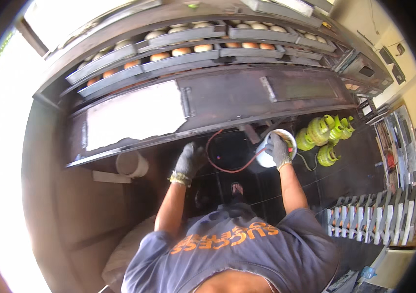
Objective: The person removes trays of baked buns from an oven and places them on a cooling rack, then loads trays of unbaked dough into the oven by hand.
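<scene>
Both of my hands wear grey gloves with patterned cuffs. My left hand (190, 161) hangs near the front edge of a dark metal cabinet (227, 97); its fingers look partly curled but are blurred, and I see nothing clearly held. My right hand (279, 150) reaches over a white bucket (265, 159) on the floor, covering part of its rim and opening. Its fingers point down toward the inside, and what they touch is hidden. A reddish hose (227, 171) loops across the floor between my hands and passes close to the bucket.
Metal trays (178, 57) of round buns fill the shelves above the cabinet. Green gas cylinders (319, 132) stand right of the bucket. Another white bucket (132, 164) is at left. A rack of trays (372, 217) stands at lower right, on dark floor tiles.
</scene>
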A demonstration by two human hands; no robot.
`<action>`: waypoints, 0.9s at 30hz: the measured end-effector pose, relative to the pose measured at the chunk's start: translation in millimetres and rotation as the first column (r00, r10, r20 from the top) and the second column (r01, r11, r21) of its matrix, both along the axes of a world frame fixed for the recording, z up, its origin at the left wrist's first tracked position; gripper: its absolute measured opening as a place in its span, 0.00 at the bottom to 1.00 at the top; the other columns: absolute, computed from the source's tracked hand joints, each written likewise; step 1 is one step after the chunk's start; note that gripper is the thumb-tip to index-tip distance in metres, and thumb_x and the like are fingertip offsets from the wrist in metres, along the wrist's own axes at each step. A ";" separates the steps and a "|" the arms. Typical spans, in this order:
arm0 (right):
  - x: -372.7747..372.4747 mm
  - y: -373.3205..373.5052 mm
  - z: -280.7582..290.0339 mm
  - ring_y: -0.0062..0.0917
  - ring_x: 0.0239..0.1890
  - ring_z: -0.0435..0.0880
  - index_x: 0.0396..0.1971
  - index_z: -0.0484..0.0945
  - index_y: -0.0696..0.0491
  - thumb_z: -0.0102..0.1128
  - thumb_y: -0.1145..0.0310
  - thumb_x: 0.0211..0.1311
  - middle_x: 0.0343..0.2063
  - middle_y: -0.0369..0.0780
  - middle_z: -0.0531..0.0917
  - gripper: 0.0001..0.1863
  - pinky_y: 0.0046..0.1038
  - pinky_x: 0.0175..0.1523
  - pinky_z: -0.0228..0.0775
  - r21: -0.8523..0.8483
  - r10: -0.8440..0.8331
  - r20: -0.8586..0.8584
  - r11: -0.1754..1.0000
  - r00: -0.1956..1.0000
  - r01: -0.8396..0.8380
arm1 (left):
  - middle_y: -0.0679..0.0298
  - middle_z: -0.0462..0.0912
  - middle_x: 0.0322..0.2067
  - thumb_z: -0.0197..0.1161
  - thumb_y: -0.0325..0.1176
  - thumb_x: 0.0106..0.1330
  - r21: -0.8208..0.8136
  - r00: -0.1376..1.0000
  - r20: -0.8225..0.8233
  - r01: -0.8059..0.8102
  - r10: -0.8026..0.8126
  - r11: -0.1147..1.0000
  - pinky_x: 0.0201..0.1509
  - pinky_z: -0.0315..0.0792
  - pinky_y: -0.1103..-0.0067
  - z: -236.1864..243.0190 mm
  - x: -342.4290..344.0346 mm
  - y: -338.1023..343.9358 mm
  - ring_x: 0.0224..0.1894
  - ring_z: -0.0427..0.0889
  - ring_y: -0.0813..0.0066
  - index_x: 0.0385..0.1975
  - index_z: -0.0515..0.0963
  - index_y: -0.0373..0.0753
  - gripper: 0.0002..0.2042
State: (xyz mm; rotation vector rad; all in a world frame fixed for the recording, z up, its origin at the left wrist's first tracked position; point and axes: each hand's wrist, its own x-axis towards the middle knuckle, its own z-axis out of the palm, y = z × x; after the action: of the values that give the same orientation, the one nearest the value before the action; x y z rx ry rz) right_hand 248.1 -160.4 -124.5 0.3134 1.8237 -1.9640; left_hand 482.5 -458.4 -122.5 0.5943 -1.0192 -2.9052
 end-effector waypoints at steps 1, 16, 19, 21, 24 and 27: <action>-32.5 22.1 -5.7 0.26 0.32 0.80 0.45 0.76 0.50 0.60 0.45 0.67 0.35 0.37 0.76 0.22 0.30 0.40 0.77 -0.056 -0.001 0.064 0.998 0.998 0.004 | 0.67 0.77 0.48 0.54 0.48 0.70 0.083 0.999 0.023 -0.040 0.038 0.996 0.58 0.68 0.62 19.5 -39.5 24.7 0.53 0.75 0.61 0.45 0.78 0.55 0.11; -226.8 17.8 177.1 0.27 0.31 0.86 0.45 0.78 0.55 0.56 0.45 0.72 0.33 0.39 0.85 0.24 0.30 0.35 0.79 -0.101 0.214 -0.171 0.967 0.962 -0.234 | 0.55 0.82 0.45 0.57 0.35 0.72 -0.351 0.835 -0.447 -0.493 0.320 0.796 0.51 0.81 0.63 130.5 -182.2 -7.9 0.46 0.83 0.61 0.45 0.76 0.36 0.10; -272.8 -40.3 219.2 0.27 0.34 0.87 0.46 0.80 0.56 0.58 0.49 0.72 0.37 0.41 0.86 0.22 0.30 0.40 0.81 -0.187 0.194 -0.330 0.946 0.924 -0.266 | 0.50 0.80 0.51 0.60 0.34 0.70 -0.647 0.716 -0.653 -0.697 0.248 0.310 0.60 0.77 0.64 152.9 -245.4 -46.2 0.53 0.81 0.58 0.52 0.73 0.34 0.15; -275.0 -72.9 237.6 0.25 0.37 0.87 0.50 0.80 0.58 0.59 0.62 0.72 0.41 0.42 0.87 0.16 0.25 0.40 0.82 -0.218 0.165 -0.497 0.927 0.852 -0.306 | 0.45 0.75 0.59 0.62 0.32 0.69 -0.678 0.699 -0.636 -0.708 0.328 0.196 0.66 0.72 0.67 183.4 -279.9 -45.7 0.60 0.78 0.55 0.64 0.65 0.31 0.25; -243.1 -122.5 258.0 0.23 0.43 0.86 0.56 0.79 0.58 0.58 0.72 0.71 0.48 0.43 0.85 0.16 0.24 0.46 0.82 -0.122 0.207 -0.690 0.911 0.693 -0.394 | 0.35 0.61 0.70 0.68 0.42 0.64 -0.829 0.748 -0.552 -0.540 0.368 -0.147 0.75 0.59 0.62 209.6 -306.2 -51.9 0.72 0.64 0.43 0.73 0.54 0.29 0.43; -232.5 -170.2 267.0 0.22 0.39 0.86 0.61 0.76 0.59 0.59 0.76 0.68 0.46 0.44 0.85 0.21 0.25 0.46 0.82 0.030 0.261 -0.818 0.910 0.513 -0.414 | 0.32 0.51 0.73 0.65 0.50 0.66 -0.873 0.888 -0.287 -0.089 0.358 -0.479 0.76 0.56 0.61 215.0 -325.1 -77.7 0.75 0.53 0.33 0.75 0.48 0.29 0.47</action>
State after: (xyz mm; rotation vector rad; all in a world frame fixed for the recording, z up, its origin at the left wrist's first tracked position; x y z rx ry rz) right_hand 15.6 -330.5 142.6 -1.1373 1.9390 -2.0813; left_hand 157.4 -536.0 92.4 0.6252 -2.3229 -0.4705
